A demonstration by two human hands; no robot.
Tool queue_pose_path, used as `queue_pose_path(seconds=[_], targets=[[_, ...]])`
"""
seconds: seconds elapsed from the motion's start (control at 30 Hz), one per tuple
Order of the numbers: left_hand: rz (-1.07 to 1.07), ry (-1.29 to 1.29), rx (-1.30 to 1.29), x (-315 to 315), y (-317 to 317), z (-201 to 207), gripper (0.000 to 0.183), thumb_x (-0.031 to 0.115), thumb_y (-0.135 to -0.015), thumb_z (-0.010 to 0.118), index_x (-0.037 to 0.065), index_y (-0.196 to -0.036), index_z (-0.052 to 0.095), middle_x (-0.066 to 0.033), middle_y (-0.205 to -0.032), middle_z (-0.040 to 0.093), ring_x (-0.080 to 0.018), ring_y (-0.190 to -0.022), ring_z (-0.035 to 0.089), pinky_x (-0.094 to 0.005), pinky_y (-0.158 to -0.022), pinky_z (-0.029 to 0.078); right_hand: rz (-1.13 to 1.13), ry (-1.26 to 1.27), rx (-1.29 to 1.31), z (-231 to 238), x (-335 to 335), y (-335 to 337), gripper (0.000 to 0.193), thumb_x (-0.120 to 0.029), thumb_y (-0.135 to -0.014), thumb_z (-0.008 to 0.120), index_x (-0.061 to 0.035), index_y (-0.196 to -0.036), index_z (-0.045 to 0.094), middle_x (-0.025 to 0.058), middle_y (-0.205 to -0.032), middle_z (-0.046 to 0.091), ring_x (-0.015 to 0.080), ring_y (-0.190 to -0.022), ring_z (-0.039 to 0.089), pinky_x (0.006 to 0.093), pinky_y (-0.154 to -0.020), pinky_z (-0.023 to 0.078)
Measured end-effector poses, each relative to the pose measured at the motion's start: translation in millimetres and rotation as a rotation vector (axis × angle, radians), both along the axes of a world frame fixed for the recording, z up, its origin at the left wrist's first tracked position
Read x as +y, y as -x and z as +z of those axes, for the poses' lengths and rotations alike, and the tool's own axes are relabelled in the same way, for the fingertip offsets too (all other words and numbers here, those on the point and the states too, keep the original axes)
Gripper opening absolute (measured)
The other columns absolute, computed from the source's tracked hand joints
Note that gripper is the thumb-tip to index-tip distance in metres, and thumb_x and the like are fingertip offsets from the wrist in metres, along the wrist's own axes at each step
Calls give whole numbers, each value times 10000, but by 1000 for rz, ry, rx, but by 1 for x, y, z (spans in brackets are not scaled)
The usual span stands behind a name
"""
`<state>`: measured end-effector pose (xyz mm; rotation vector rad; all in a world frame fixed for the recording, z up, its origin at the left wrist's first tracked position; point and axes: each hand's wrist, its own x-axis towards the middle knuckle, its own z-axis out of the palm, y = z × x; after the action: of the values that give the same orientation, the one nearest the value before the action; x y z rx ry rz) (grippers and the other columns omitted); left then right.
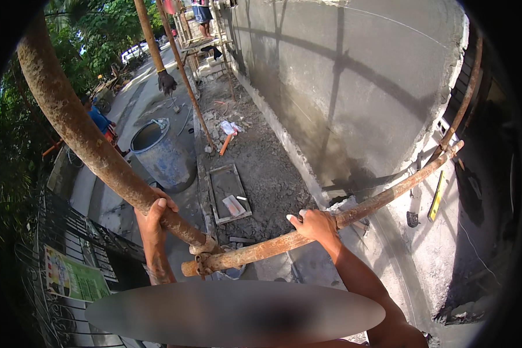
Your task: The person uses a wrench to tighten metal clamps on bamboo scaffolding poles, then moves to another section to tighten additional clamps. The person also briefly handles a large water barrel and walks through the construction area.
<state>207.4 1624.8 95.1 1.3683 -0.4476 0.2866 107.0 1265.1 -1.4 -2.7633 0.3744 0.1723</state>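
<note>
My left hand [152, 223] is wrapped round a thick, mud-spotted wooden pole [87, 124] that rises to the upper left. With my right hand [317, 225] I grip a thinner wooden crosspole [267, 247], which runs up to the right. The two poles meet at a lashed joint [206, 252] between my hands, bound with what looks like cord or wire. At its far right end the crosspole meets another upright pole [467, 98]. A blurred grey oval hides the area just below the joint.
Below stand a blue drum [165, 159] and a mortar tray [219, 217] with a float on it. A plastered wall [330, 75] rises ahead. A yellow spirit level [437, 197] leans at right. A metal gate [93, 246] is at left. People stand near the drum and on the far scaffold.
</note>
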Motion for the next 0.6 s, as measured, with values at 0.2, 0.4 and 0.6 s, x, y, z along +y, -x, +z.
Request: queue_pose_path(seconds=[0.2,0.4,0.6], targets=[[55,17,5,-7,8,6,368,306,-774,713,-5,-909,569,-100,-716,597,-195,-669,609,-326,-637,495,25,2,-133,-12,-2,-1,528,-548,-910,543,-41,-890,692,250,-776,682,433,-795,674,497,-732,521],[46,-61,0,0,2,-1,389,354,-797,681,32,-963,542,-85,-743,561,-203,-687,599,-339,-652,514,34,32,-155,-21,-5,-4,488,-546,-913,559,-74,-917,683,213,-760,677,435,-778,654,506,-698,499],[64,-173,-6,4,2,4,412,361,-801,689,13,-976,551,-89,-755,581,-205,-708,610,-358,-685,527,-30,104,-131,-24,-4,-6,468,-533,-924,562,-92,-987,706,178,-745,685,414,-780,663,489,-712,508]])
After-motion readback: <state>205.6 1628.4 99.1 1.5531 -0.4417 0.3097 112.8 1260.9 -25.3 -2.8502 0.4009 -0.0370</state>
